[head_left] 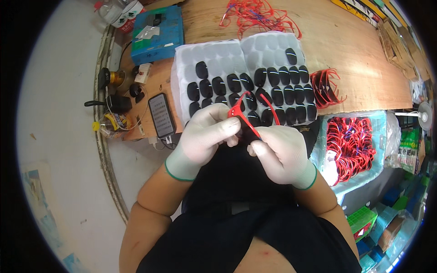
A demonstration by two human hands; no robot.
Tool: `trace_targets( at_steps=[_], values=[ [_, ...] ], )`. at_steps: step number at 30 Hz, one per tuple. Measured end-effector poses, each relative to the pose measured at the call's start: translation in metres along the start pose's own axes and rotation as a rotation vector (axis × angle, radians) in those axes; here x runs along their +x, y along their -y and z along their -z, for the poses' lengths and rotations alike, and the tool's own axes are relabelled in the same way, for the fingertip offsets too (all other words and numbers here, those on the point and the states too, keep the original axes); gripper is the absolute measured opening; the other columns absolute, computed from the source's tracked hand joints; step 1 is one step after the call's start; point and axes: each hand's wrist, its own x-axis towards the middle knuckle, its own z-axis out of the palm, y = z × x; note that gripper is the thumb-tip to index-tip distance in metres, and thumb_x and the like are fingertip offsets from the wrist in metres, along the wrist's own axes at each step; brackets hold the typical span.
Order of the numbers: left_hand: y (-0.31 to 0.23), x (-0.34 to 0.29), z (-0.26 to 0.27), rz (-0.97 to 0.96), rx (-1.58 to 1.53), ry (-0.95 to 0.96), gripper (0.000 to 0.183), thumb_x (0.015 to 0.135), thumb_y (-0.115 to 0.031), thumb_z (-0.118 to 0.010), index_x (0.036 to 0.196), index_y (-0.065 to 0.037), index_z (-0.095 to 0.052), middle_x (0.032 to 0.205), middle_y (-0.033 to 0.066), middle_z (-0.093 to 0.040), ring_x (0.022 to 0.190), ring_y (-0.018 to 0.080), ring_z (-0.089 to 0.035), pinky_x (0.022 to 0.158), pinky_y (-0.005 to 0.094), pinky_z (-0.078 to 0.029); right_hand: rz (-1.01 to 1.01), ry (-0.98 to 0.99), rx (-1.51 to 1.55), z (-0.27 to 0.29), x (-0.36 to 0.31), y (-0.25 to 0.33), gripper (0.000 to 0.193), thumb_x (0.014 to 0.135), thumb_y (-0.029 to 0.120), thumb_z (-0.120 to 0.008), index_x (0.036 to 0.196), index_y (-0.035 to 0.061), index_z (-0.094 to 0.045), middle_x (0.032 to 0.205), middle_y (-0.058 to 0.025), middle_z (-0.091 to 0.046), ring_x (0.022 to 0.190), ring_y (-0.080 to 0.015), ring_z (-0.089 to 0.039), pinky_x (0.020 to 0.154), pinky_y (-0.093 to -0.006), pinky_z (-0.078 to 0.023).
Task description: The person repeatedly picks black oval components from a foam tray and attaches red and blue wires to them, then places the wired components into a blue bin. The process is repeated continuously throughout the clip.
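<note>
Both hands wear white gloves with green cuffs. Between them is a red sunglasses frame [238, 110], its temples pointing away from me and a dark lens [248, 133] at its front. My left hand [207, 132] pinches one end of the frame between thumb and fingers. The other end is gripped by my right hand [280, 152], thumb against the lens edge. Just beyond the hands, dark lenses [205, 87] lie in rows on white padded sheets [209, 52]. How far the held lens is seated in the frame is hidden by my fingers.
A phone [161, 115] and a blue box [157, 34] sit on the left of the wooden table. Red frames [259, 16] are piled at the back, with stacked red glasses [325, 88] at right. A light-blue basket [380, 132] of red glasses stands lower right.
</note>
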Motion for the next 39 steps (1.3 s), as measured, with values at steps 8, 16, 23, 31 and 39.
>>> trace_targets(
  at_steps=[8,16,23,31,39],
  values=[
    [-0.021,-0.009,-0.014,0.047,0.274,-0.160,0.024,0.092,-0.021,-0.070,0.096,0.002,-0.065,0.083,0.0042,-0.066,0.076,0.0073,-0.059,0.070,0.0236,-0.048,-0.003,0.027,-0.027,-0.004,0.000,-0.003,0.019,0.086,0.006,-0.067,0.105,0.0013,-0.067,0.076,-0.0143,-0.063,0.067,-0.0337,-0.063,0.059,-0.0400,-0.048],
    [-0.016,-0.021,-0.027,-0.128,0.544,-0.144,0.014,0.099,-0.013,-0.060,0.101,0.000,-0.063,0.092,0.0043,-0.066,0.085,0.0087,-0.060,0.080,0.0260,-0.050,-0.204,-0.017,0.056,-0.005,-0.006,-0.004,0.014,0.089,0.006,-0.066,0.101,0.0003,-0.067,0.077,-0.0146,-0.063,0.064,-0.0312,-0.063,0.058,-0.0348,-0.048],
    [-0.011,-0.019,-0.028,-0.235,0.575,-0.096,0.011,0.096,-0.011,-0.065,0.098,0.000,-0.065,0.084,0.0053,-0.068,0.074,0.0106,-0.064,0.070,0.0264,-0.052,-0.337,-0.141,0.146,-0.010,-0.001,0.018,0.008,0.088,0.005,-0.063,0.094,0.0010,-0.067,0.070,-0.0141,-0.061,0.057,-0.0273,-0.063,0.054,-0.0325,-0.047],
    [-0.028,-0.023,-0.033,-0.344,0.614,0.039,0.015,0.095,-0.015,-0.068,0.091,-0.001,-0.066,0.078,0.0065,-0.066,0.068,0.0118,-0.062,0.064,0.0254,-0.048,0.066,-0.210,-0.102,0.001,0.006,0.038,0.014,0.077,-0.002,-0.066,0.091,-0.0008,-0.065,0.064,-0.0110,-0.057,0.051,-0.0303,-0.057,0.047,-0.0371,-0.044],
    [-0.031,-0.021,-0.043,-0.230,0.507,0.000,0.011,0.095,-0.009,-0.064,0.096,0.000,-0.069,0.085,0.0066,-0.069,0.075,0.0124,-0.064,0.069,0.0260,-0.049,-0.070,-0.184,0.188,0.009,-0.001,0.021,0.012,0.079,0.003,-0.070,0.087,-0.0005,-0.063,0.062,-0.0078,-0.056,0.048,-0.0239,-0.057,0.045,-0.0320,-0.042]
  ],
)
